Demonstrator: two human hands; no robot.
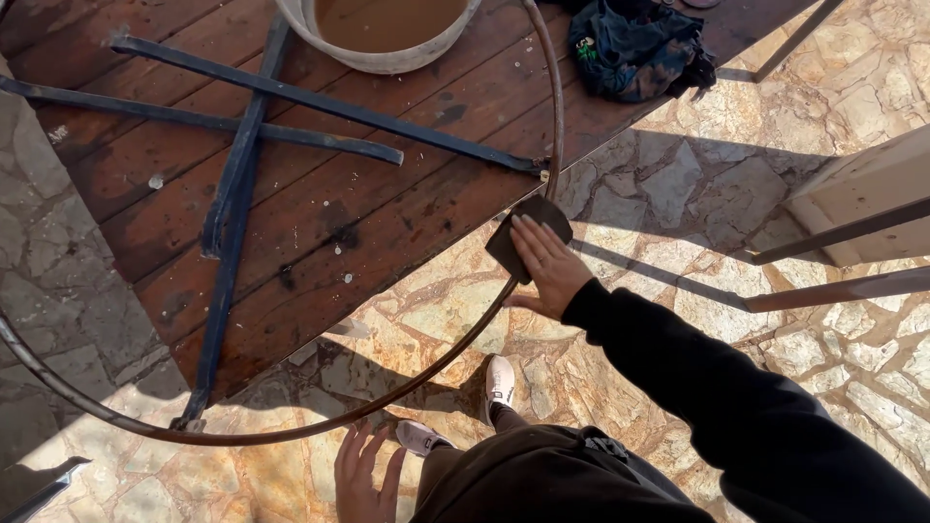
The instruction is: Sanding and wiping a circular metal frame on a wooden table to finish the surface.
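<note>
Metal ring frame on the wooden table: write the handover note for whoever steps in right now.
Right hand: presses a dark sanding pad against the rusty metal ring frame, near where a dark crossbar meets the ring.
Left hand: open, empty, hanging below the ring's near edge.
Frame lies on the wooden table, overhanging it. Bucket of brown liquid and a bundled cloth sit at the far side.
Ring looks rusty all round; how much is rubbed cannot be told.

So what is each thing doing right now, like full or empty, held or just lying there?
Bucket: holds brown water, stands on the table.
Metal ring frame: lying on the table, rim overhanging.
Dark pad: pressed on the rim.
Right hand: flat on the pad.
Left hand: open, holding nothing.
Dark cloth: crumpled.
Wooden table: stained.
</note>
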